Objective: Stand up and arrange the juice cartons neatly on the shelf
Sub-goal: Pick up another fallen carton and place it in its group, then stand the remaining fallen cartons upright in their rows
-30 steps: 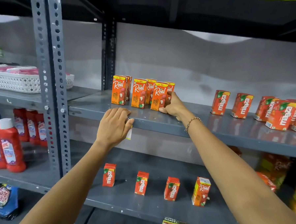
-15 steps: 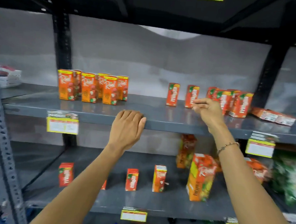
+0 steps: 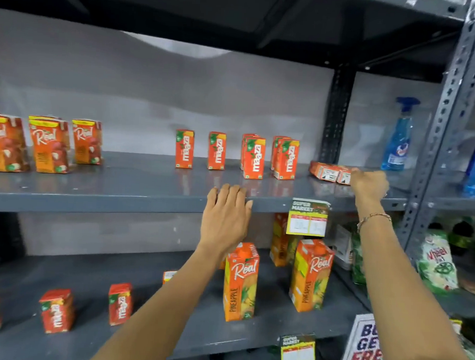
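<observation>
On the grey middle shelf (image 3: 120, 195) stand several small orange Real cartons (image 3: 48, 145) at the left and several red Maaza cartons (image 3: 254, 157) upright in the centre. Two small red cartons (image 3: 324, 172) lie on their sides at the shelf's right end. My right hand (image 3: 368, 184) reaches to them, its fingers curled at the right one; whether it grips is hidden. My left hand (image 3: 226, 217) rests flat on the shelf's front edge, holding nothing.
The lower shelf (image 3: 168, 327) holds small Maaza cartons (image 3: 120, 303) and tall Real pineapple cartons (image 3: 240, 282). A price label (image 3: 307, 216) hangs on the shelf edge. A grey perforated upright (image 3: 442, 130) stands right, with a blue spray bottle (image 3: 399, 136) behind it.
The view has swung right along the shelf. My right hand left the standing Maaza cartons and moved right to the two lying cartons. My left hand slid right along the shelf edge.
</observation>
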